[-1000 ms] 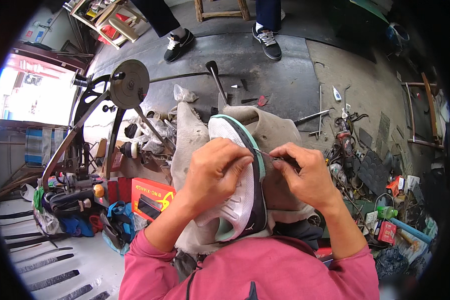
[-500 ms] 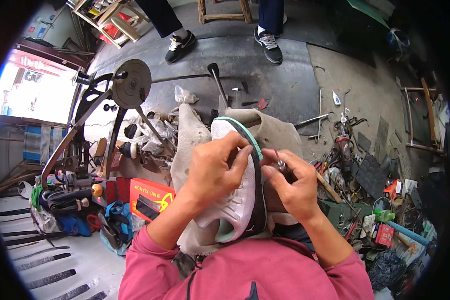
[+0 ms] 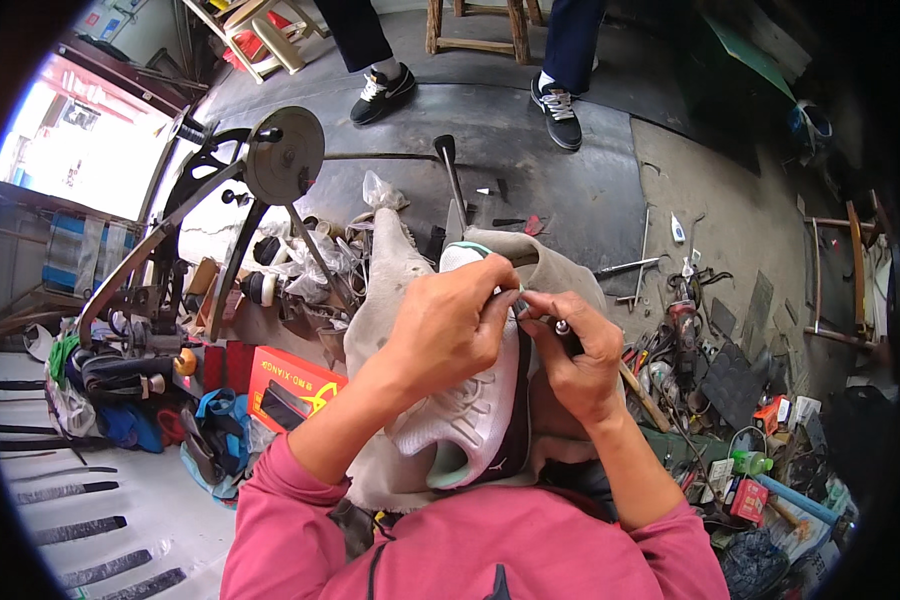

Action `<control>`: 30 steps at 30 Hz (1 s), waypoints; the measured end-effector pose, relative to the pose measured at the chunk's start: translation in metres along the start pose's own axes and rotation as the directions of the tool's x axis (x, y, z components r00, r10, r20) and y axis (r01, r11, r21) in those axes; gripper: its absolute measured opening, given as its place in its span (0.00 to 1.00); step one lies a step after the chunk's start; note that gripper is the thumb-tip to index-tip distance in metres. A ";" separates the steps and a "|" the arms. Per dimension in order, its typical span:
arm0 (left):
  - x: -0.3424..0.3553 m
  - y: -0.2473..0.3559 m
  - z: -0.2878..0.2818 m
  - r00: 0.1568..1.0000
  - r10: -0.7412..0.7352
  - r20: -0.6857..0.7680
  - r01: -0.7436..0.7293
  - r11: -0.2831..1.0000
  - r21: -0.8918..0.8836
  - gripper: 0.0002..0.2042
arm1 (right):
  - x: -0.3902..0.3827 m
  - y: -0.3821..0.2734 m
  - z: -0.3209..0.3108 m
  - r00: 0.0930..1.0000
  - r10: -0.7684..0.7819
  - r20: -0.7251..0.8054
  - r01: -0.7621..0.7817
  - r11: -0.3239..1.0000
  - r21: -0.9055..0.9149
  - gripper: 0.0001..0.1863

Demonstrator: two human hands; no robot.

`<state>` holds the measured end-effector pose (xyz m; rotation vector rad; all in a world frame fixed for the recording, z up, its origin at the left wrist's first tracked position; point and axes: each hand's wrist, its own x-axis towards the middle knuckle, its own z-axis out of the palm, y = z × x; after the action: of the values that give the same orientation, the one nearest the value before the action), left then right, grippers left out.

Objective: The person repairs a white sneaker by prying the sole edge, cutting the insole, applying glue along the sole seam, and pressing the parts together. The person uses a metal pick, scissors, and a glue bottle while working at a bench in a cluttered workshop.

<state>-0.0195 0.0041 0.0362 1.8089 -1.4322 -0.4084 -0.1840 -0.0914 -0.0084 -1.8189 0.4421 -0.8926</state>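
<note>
Resting the shoe (image 3: 470, 395) on the cloth (image 3: 385, 275), we hold our left hand's (image 3: 455, 315) fingertips together over its dark edge (image 3: 521, 410), our right hand (image 3: 582, 350) clamped on a tool (image 3: 571, 339). The shoe should feel light, soft; its probably stiffer edge suits gripping.

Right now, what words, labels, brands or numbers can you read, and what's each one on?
Orange-red box: yellow lettering, which I won't copy out.
Small red box: pale print, too small to read.
Shoe: small white mark, no readable word.
White bottle: any print is too small to read.
Anything else: too small or blurred.
</note>
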 end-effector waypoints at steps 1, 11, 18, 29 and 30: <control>0.000 0.000 0.000 0.999 -0.031 0.017 0.030 0.999 0.014 0.04 | 0.001 0.001 -0.001 0.998 -0.069 0.005 0.069 0.997 -0.041 0.18; -0.003 -0.001 -0.001 0.999 0.028 -0.032 -0.028 1.000 0.004 0.05 | -0.017 -0.008 0.002 0.999 0.019 -0.039 -0.024 0.989 -0.144 0.08; -0.086 -0.014 -0.020 0.927 -0.108 -0.359 0.081 0.993 -0.089 0.09 | -0.026 -0.006 0.005 1.000 0.006 -0.030 -0.011 0.989 -0.150 0.07; -0.244 0.023 -0.035 0.778 -0.598 0.195 0.626 0.766 -0.149 0.15 | -0.030 -0.001 0.003 0.999 0.047 -0.014 -0.048 0.986 -0.161 0.08; -0.243 0.022 -0.036 0.843 -0.530 0.091 0.538 0.830 -0.151 0.15 | -0.030 -0.001 0.003 0.999 0.045 -0.012 -0.047 0.984 -0.169 0.09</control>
<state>-0.0868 0.2407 0.0246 2.0489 -0.8573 -0.8349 -0.2017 -0.0695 -0.0190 -1.9522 0.5780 -0.8519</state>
